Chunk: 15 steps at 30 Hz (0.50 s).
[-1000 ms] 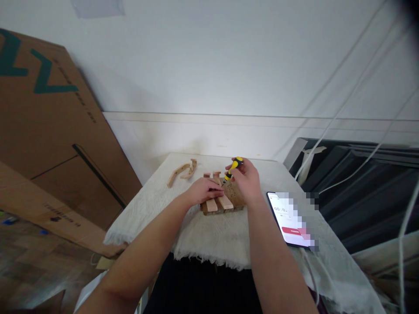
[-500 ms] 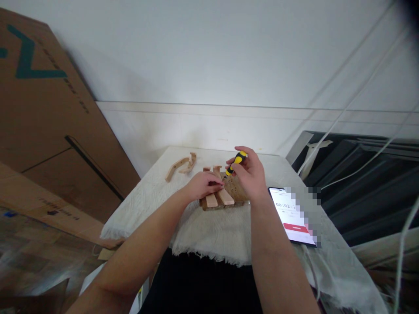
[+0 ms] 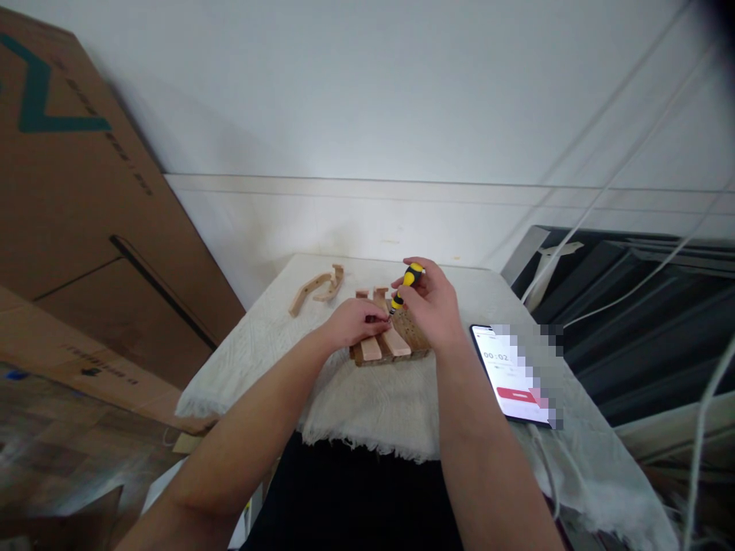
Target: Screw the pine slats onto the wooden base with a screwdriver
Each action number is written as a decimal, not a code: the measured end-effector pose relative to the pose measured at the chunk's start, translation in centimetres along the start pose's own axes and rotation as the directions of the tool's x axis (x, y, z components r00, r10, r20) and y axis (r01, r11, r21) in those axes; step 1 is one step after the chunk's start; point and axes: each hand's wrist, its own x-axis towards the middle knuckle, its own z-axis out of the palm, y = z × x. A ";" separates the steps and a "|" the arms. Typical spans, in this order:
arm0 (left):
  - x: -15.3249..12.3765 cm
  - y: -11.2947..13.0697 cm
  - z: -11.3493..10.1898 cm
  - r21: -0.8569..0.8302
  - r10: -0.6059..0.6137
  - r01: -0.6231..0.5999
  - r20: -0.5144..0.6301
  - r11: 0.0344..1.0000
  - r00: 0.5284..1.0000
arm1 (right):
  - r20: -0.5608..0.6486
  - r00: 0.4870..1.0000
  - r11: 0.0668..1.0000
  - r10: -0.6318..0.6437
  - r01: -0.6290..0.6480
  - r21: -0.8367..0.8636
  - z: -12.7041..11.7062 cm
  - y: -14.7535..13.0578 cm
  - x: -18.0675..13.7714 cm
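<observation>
A small wooden assembly of slats on a darker board (image 3: 383, 347) lies on a white cloth (image 3: 367, 398) over a small table. My left hand (image 3: 354, 321) rests on the slats, its fingers pinched near the tip of the tool. A short yellow-and-black screwdriver (image 3: 405, 285) is gripped in my right hand (image 3: 432, 306), its tip pointing down onto the wood beside my left fingers. Whether a screw sits under the tip is too small to see.
Two curved wooden pieces (image 3: 315, 289) lie at the cloth's far left. A phone (image 3: 514, 373) with a lit screen lies to the right. A large cardboard box (image 3: 86, 222) leans at left; dark furniture (image 3: 632, 314) and white cables (image 3: 625, 153) at right.
The view has shifted slightly. My right hand has tipped the screwdriver a little to the left over the wood; my left hand stays on the slats.
</observation>
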 end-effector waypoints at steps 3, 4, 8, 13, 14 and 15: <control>0.0 0.0 0.0 -0.001 -0.001 0.001 0.003 1.000 1.000 | 0.001 1.000 0.999 -0.014 0.014 -0.035 0.0 0.0 0.0; 0.0 0.0 0.0 0.001 -0.002 0.002 0.006 1.000 1.000 | 0.002 1.000 0.998 -0.020 0.020 -0.053 0.0 0.0 0.0; 0.1 -0.2 0.0 0.030 0.024 -0.025 0.021 0.999 0.999 | 0.017 0.999 0.991 -0.047 0.049 -0.122 0.1 0.0 -0.1; 0.1 -0.3 0.0 0.075 0.061 -0.064 0.032 0.995 0.998 | 0.065 0.997 0.980 -0.049 0.060 -0.191 0.1 -0.2 0.0; 0.1 -0.3 0.0 0.082 0.060 -0.063 0.030 0.995 0.998 | 0.068 0.997 0.979 -0.044 0.056 -0.196 0.1 -0.3 0.0; 0.1 -0.3 0.0 0.089 0.058 -0.060 0.030 0.994 0.998 | 0.072 0.997 0.981 -0.038 0.051 -0.189 0.1 -0.3 0.0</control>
